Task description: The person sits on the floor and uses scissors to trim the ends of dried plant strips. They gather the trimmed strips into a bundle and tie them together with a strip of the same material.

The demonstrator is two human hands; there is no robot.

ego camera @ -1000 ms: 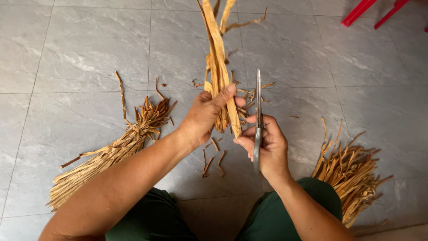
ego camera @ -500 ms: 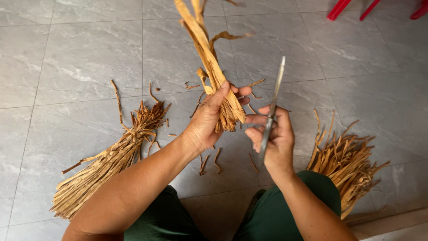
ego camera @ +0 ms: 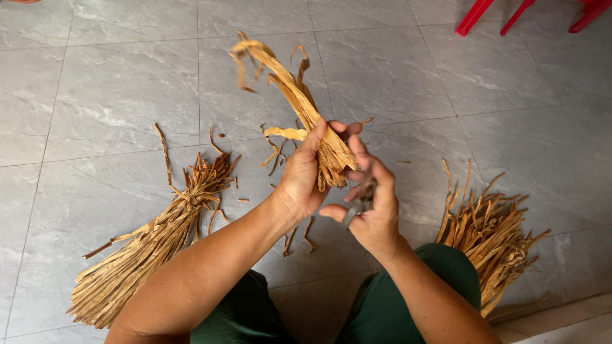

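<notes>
My left hand (ego camera: 304, 178) grips a bunch of dried tan plant strips (ego camera: 299, 102) near its lower end, and the bunch leans up and to the left above the floor. My right hand (ego camera: 371, 202) sits just right of it, closed around a thin metal blade (ego camera: 357, 209) that is mostly hidden in the palm. Its fingers touch the cut ends of the bunch. Small loose scraps (ego camera: 296, 239) lie on the tiles under both hands.
A long bundle of the same dried strips (ego camera: 153, 239) lies on the grey tiled floor (ego camera: 95, 95) at the left. A shorter heap (ego camera: 488, 232) lies at the right beside my knee. Red furniture legs (ego camera: 475, 16) stand at the top right.
The held bunch has tipped over to the left. The blade, upright a moment ago, has dropped down into my right palm. The view has shifted a little.
</notes>
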